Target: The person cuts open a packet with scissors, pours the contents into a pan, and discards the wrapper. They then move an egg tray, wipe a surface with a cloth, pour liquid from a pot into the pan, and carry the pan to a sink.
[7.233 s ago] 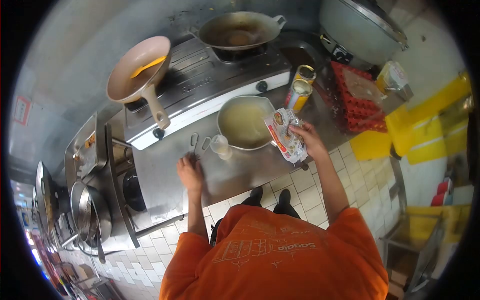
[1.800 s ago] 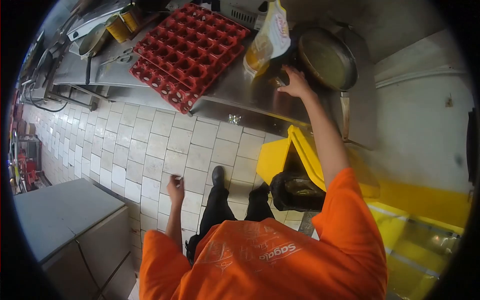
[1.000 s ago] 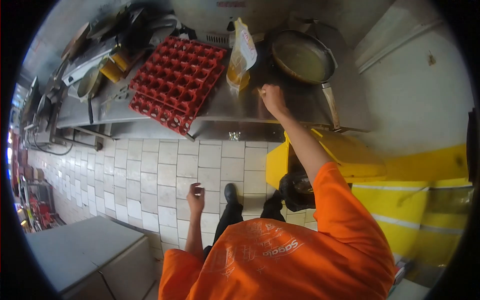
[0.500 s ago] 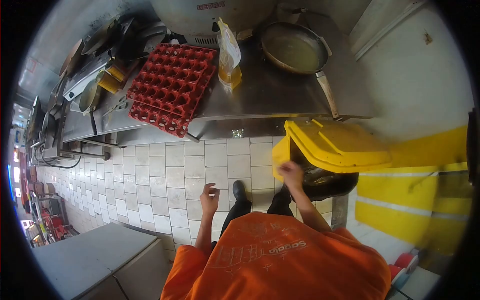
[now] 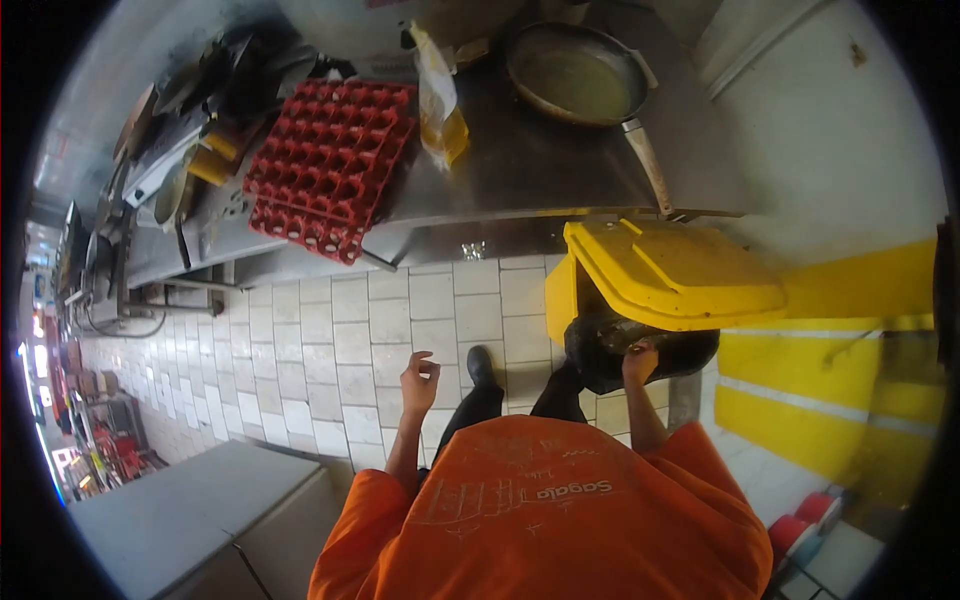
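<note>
A yellow bin (image 5: 680, 275) with a tilted lid stands below the counter's right end, a black liner (image 5: 590, 362) showing at its mouth. At that mouth, just under the lid's edge, is my right hand (image 5: 640, 362), its fingers closed together; whatever they hold, if anything, is too small to make out. My left hand (image 5: 419, 382) hangs over the tiled floor to the left of the bin, fingers loosely curled and apart, holding nothing.
On the steel counter (image 5: 490, 180) are red egg trays (image 5: 325, 160), a plastic bag with yellow contents (image 5: 440, 115) and a frying pan (image 5: 578, 78). Pans and yellow cans (image 5: 208, 165) lie at left. A white cabinet top (image 5: 195, 510) is at lower left.
My right hand has moved right and slightly down, from the bin's left edge to its open mouth. My left hand has risen slightly. The view has shifted a little.
</note>
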{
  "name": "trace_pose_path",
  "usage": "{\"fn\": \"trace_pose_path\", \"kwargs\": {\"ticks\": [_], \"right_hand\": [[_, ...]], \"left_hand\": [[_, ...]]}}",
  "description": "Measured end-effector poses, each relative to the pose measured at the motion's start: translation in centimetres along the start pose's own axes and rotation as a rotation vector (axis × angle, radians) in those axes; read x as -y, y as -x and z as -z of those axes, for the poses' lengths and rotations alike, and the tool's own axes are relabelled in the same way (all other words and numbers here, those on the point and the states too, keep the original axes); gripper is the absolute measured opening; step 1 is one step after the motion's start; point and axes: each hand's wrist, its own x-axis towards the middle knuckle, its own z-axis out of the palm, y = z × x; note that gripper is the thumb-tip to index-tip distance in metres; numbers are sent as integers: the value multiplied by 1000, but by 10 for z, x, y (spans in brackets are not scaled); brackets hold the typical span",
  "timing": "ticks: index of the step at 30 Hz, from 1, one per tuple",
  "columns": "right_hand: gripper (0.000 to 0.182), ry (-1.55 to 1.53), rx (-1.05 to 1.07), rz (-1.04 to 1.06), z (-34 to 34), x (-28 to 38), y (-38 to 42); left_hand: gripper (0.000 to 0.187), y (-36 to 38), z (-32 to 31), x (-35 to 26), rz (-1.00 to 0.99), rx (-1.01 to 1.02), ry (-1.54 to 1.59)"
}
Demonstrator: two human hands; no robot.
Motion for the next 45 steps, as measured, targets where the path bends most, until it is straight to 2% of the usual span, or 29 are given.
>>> {"fn": "trace_pose_path", "kwargs": {"ticks": [2, 4, 6, 8, 10, 12, 14, 15, 17, 18, 19, 20, 21, 22, 23, 25, 28, 30, 31, 33, 34, 35, 37, 40, 42, 43, 44, 45], "right_hand": [[18, -183, -182, 328, 1, 31, 22], [21, -289, 87, 377, 18, 104, 57], [19, -256, 218, 637, -3, 146, 83], [15, -427, 505, 616, -39, 181, 105], [16, -396, 712, 655, -101, 195, 110], [17, -337, 822, 634, -179, 200, 101], [23, -143, 736, 859, -263, 192, 76], [23, -154, 729, 856, -302, 186, 61], [38, 91, 831, 887, -381, 176, 29], [38, 59, 806, 884, -419, 169, 14], [42, -40, 873, 599, -457, 161, 2], [46, -137, 937, 310, -484, 157, -7], [46, -287, 957, 54, -504, 157, -12], [46, -430, 974, -199, -523, 159, -17], [43, -459, 988, -312, -535, 161, -22], [43, -584, 968, -364, -563, 159, -26], [44, -766, 973, -427, -582, 155, -28], [41, -720, 955, -522, -584, 149, -24], [39, -732, 936, -539, -597, 167, -40], [36, -784, 920, -534, -607, 169, -52], [34, -814, 902, -564, -607, 155, -42], [34, -903, 930, -505, -598, 153, -39], [35, -915, 825, -502, -602, 163, -40], [26, -857, 774, -414, -561, 171, -24], [35, -584, 719, -135, -519, 175, -2], [39, -548, 734, -221, -479, 189, 13], [37, -605, 789, -190, -441, 188, 25], [30, -927, 701, -262, -388, 202, 51]], "left_hand": [[23, 13, -1, 13, 32, -13, -15], [23, 24, -3, 26, 69, -10, -27], [23, 34, -12, 45, 173, -44, 7], [23, 50, -23, 68, 264, -73, 37], [22, 60, -32, 82, 405, -147, 89], [21, 83, -41, 106, 490, -237, 100], [25, 123, -45, 133, 641, -280, 13], [26, 150, -47, 149, 664, -289, -80], [31, 221, -52, 192, 704, -287, -343], [31, 260, -50, 212, 801, -246, -384], [30, 291, -48, 232, 1014, -195, -272], [31, 334, -50, 258, 1037, -184, -404], [29, 353, -46, 265, 1220, -200, -202], [24, 369, -48, 274, 1319, -210, -47], [24, 362, -49, 270, 1387, -229, -6], [23, 338, -51, 256, 1466, -239, 26], [22, 333, -53, 268, 1466, -139, -43], [22, 345, -57, 285, 1425, -260, 219], [22, 315, -66, 295, 1383, -271, 236], [22, 302, -61, 260, 1335, -36, -118], [23, 314, -60, 269, 1200, -50, -216], [22, 319, -52, 252, 1278, -72, -154], [22, 299, -53, 264, 1305, -130, -66], [21, 306, -47, 261, 1325, -171, 6], [20, 303, -42, 257, 1314, -124, 13], [20, 298, -41, 254, 1300, -126, 47], [20, 292, -40, 251, 1268, -87, 73], [20, 281, -38, 249, 1243, -93, 66]]}}
